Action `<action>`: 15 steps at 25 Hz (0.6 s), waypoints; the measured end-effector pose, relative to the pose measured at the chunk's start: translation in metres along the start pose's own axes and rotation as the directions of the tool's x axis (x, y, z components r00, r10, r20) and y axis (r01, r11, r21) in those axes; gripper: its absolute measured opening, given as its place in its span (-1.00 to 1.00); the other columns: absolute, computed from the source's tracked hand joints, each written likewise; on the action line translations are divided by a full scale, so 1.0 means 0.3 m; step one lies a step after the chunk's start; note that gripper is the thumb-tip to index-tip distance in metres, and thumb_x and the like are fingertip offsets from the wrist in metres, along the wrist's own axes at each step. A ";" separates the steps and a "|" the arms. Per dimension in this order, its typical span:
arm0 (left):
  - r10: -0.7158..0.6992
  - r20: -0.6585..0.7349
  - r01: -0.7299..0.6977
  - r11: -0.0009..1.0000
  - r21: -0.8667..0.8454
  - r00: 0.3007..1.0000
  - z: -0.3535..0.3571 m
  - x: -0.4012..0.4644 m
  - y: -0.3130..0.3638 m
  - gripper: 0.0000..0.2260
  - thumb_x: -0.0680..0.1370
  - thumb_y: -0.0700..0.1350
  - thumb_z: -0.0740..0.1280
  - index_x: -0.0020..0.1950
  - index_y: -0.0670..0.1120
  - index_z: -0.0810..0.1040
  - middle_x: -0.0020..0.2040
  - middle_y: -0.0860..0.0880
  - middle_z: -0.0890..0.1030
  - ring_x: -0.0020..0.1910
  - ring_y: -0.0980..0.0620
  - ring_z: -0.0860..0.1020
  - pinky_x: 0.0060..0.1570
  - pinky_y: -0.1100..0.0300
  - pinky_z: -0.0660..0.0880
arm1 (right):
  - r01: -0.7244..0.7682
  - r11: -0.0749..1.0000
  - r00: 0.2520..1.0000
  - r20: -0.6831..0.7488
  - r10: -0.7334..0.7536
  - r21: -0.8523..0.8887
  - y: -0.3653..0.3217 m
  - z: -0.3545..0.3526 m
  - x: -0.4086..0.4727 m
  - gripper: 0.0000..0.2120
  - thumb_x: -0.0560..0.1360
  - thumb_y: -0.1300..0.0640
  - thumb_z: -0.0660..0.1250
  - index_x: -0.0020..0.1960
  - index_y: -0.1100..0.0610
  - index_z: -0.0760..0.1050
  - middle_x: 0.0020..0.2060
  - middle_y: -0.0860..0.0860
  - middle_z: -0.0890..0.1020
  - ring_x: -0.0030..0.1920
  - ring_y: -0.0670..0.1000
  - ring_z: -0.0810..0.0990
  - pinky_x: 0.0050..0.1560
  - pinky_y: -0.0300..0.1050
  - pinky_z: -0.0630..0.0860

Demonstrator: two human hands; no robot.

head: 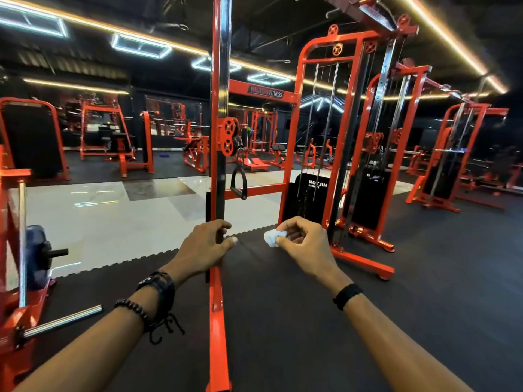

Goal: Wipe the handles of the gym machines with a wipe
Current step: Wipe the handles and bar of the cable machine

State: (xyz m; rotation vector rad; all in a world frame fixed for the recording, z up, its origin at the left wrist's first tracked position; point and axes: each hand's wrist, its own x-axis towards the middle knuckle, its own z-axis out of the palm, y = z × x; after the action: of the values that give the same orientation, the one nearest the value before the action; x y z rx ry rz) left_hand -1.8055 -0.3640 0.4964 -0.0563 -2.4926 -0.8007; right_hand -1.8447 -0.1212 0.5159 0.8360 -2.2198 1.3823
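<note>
So the person's left hand (202,247) is curling its fingers (223,223) around the red steel upright post (218,165) of the cable machine, gripping it low down. The right hand (301,240) is pinching a small crumpled white wipe (271,237) just beside that post, not touching it. A black stirrup handle (238,181) is hanging further up.

This is a gym. Red cable machines (325,131) with pulleys and weight stacks (307,193) stand on black rubber floor mats (424,278), with benches (113,142) behind.
</note>
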 end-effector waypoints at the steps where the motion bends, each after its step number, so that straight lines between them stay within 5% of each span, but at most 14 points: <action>1: 0.006 -0.009 -0.006 1.000 -0.010 1.000 0.030 0.057 -0.023 -0.65 0.57 0.07 0.36 0.32 -0.02 0.53 0.18 0.03 0.61 0.14 0.08 0.54 0.16 0.10 0.49 | 0.002 1.000 1.000 0.001 -0.002 -0.008 0.040 0.022 0.051 -0.89 0.44 0.20 0.49 -0.04 0.14 0.62 -0.16 0.00 0.65 -0.16 -0.08 0.59 -0.19 -0.38 0.51; 15: -0.059 0.012 0.060 0.991 -0.121 0.998 0.430 0.733 -0.314 -0.73 0.57 0.03 0.38 0.24 -0.02 0.56 0.08 0.08 0.62 0.06 0.13 0.58 0.12 0.17 0.53 | -0.077 0.995 0.997 0.012 0.076 0.065 0.620 0.254 0.640 -0.81 0.44 0.27 0.49 0.03 0.10 0.63 -0.17 -0.05 0.65 -0.18 -0.19 0.57 -0.18 -0.34 0.52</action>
State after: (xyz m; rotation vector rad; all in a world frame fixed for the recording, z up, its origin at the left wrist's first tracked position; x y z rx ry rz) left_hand -2.0735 -0.3954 0.4643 -0.0272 -2.4611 -0.9778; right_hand -2.1131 -0.1809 0.4754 0.7886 -2.2460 1.4968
